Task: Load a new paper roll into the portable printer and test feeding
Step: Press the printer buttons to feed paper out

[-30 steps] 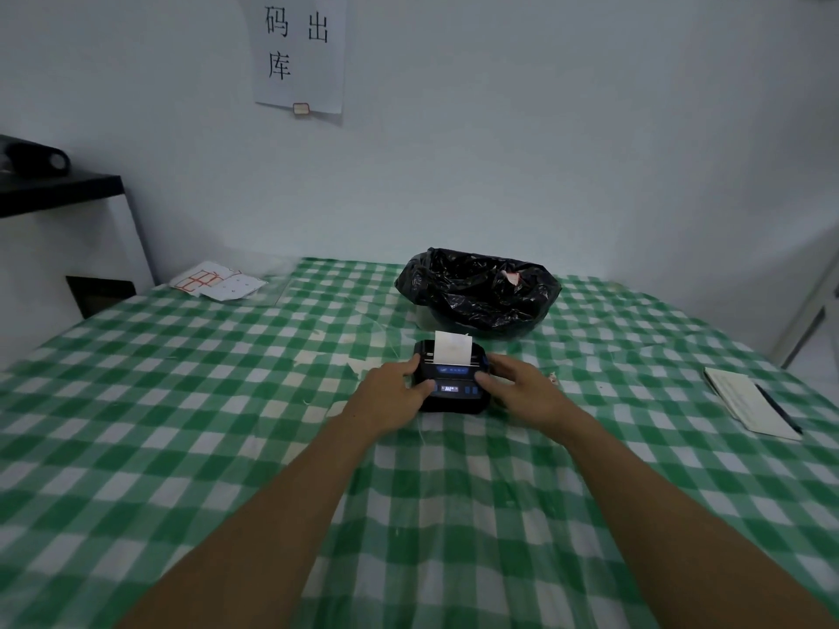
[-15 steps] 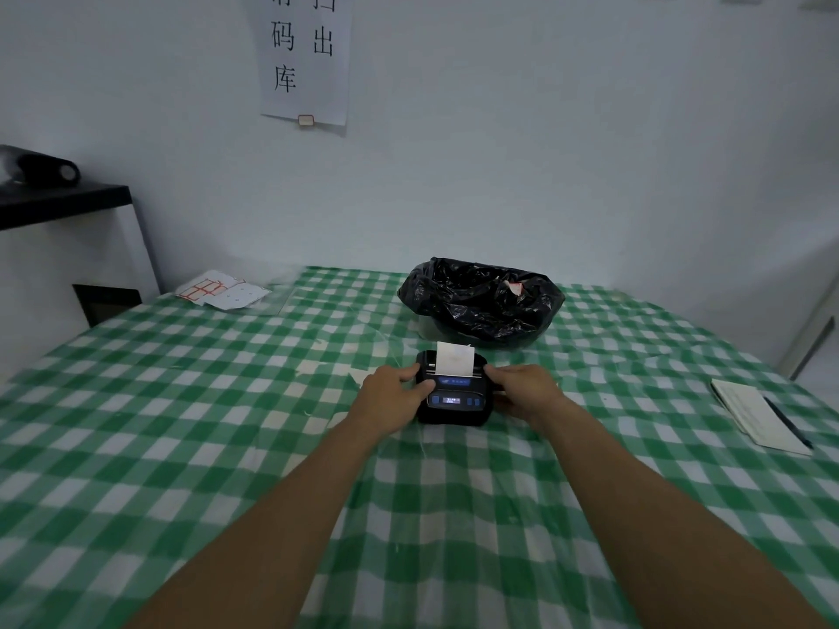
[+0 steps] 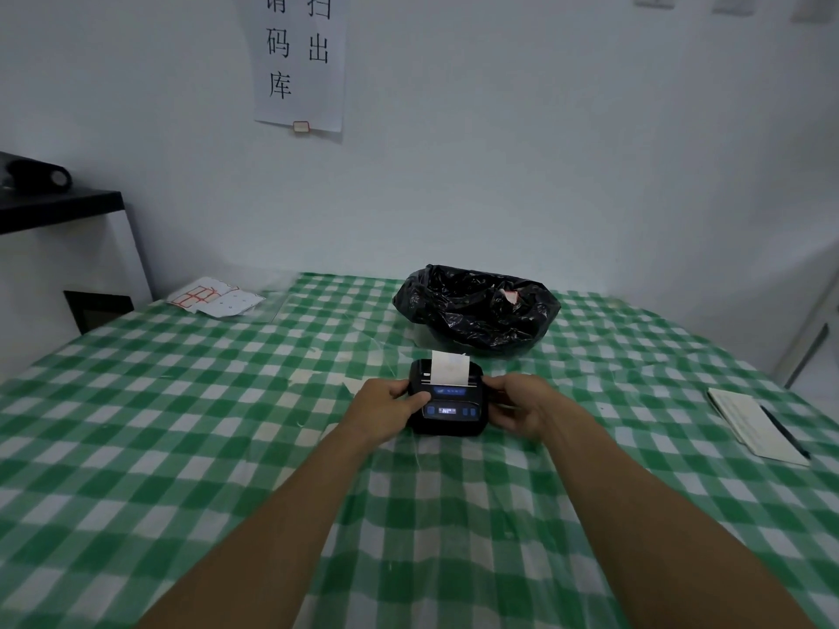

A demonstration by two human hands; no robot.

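A small black portable printer (image 3: 448, 413) sits on the green-checked table (image 3: 227, 424), its blue display lit. A short strip of white paper (image 3: 449, 368) stands up out of its top slot. My left hand (image 3: 386, 408) grips the printer's left side, thumb lying on its top left corner. My right hand (image 3: 522, 404) holds the right side, fingers curled against the case. The paper roll itself is hidden inside the printer.
A bin lined with a black bag (image 3: 476, 311) stands just behind the printer. A notebook with a pen (image 3: 756, 426) lies at the right. Loose paper sheets (image 3: 213, 299) lie at the far left corner. A black shelf (image 3: 59, 206) stands by the left wall.
The view has tilted up a little. My right hand has slid from the printer's front right corner to its right side. The paper strip looks slightly longer.
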